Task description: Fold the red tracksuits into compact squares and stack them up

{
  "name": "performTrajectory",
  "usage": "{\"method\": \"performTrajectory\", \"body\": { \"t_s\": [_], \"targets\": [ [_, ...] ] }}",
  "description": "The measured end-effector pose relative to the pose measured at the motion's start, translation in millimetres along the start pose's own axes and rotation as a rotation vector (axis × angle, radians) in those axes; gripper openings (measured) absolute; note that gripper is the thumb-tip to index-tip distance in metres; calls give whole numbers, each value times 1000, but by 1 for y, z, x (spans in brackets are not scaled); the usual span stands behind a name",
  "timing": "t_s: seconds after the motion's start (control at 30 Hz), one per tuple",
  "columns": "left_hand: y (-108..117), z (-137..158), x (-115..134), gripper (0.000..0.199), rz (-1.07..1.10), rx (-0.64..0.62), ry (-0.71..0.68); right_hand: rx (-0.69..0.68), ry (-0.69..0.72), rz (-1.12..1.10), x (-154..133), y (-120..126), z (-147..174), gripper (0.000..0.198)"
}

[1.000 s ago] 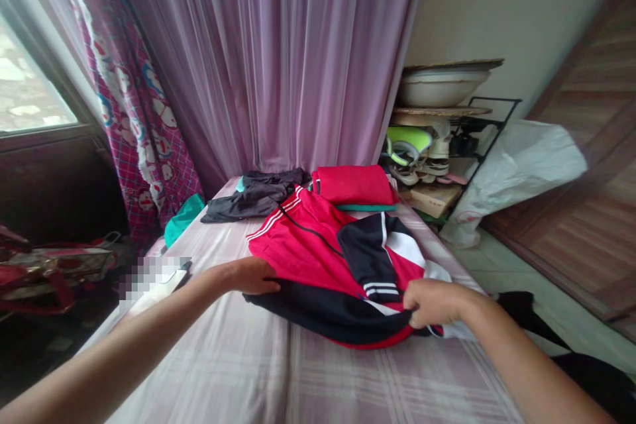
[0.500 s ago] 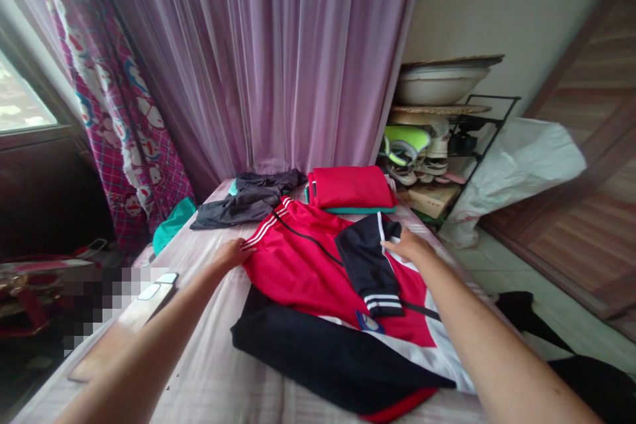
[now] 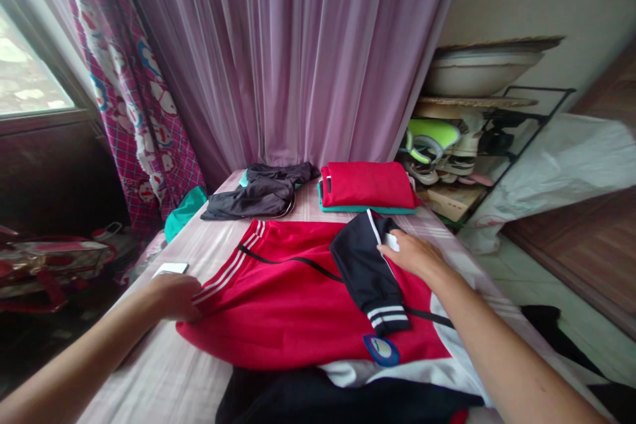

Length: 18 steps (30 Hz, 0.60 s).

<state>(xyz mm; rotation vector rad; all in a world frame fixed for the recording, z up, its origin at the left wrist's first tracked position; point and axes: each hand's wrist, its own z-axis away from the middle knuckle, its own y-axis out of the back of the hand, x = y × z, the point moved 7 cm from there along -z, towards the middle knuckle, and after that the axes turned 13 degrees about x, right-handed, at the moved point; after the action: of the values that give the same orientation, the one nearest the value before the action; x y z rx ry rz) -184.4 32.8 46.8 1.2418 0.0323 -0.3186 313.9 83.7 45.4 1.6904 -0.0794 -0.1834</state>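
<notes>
A red, black and white track jacket is spread on the bed, with a black zip line, white-striped edges and a round blue badge. At its lower left, my left hand grips the striped hem, fingers closed on the cloth. My right hand pinches the jacket near the top of a black sleeve, which lies folded over the red body. The other dark sleeve stretches along the near side, partly cut off by the frame.
Folded red and teal clothes lie at the far end of the bed. Rumpled dark trousers lie left of them. A phone shows behind my left hand. A shoe rack and a white plastic bag stand right.
My left hand has pulled the jacket's hem left and toward me, spreading the red cloth wider and flatter. My right hand stays at the sleeve. The view has shifted slightly.
</notes>
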Motion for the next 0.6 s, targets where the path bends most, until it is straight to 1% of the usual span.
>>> {"method": "performTrajectory", "body": {
  "t_s": [0.07,0.13,0.2,0.23,0.3,0.33,0.37,0.4,0.43,0.47,0.5,0.53,0.57,0.6],
  "targets": [
    [16,-14,4,43,-15,90,35,-139,38,18,-10,-14,7,54],
    [36,-34,16,54,23,232,59,-234,86,24,-17,-24,13,42],
    [55,-56,38,58,101,382,29,-317,72,-16,-16,-31,16,26],
    [61,-66,51,62,135,435,-1,-379,47,-63,-14,-33,18,20],
    [66,-87,76,68,184,473,-39,-540,22,-234,-13,-32,18,19],
    [67,-97,86,65,209,475,-57,-613,37,-343,-15,-27,15,21],
    [68,-107,93,57,230,470,-64,-660,66,-458,-19,-18,9,24],
    [70,-117,98,47,249,466,-63,-665,93,-574,-24,-5,-2,28],
    [73,-126,98,37,265,466,-51,-623,111,-694,-28,11,-19,32],
    [79,-136,95,32,280,467,-24,-517,102,-810,-31,29,-40,38],
    [85,-145,89,31,293,474,12,-346,55,-933,-30,50,-65,42],
    [93,-155,81,32,307,480,53,-152,-34,-1045,-26,68,-90,46],
    [100,-164,72,34,324,478,98,30,-138,-1134,-20,83,-110,51],
    [106,-172,64,37,335,474,134,174,-228,-1209,-15,92,-126,56]
  ]
}}
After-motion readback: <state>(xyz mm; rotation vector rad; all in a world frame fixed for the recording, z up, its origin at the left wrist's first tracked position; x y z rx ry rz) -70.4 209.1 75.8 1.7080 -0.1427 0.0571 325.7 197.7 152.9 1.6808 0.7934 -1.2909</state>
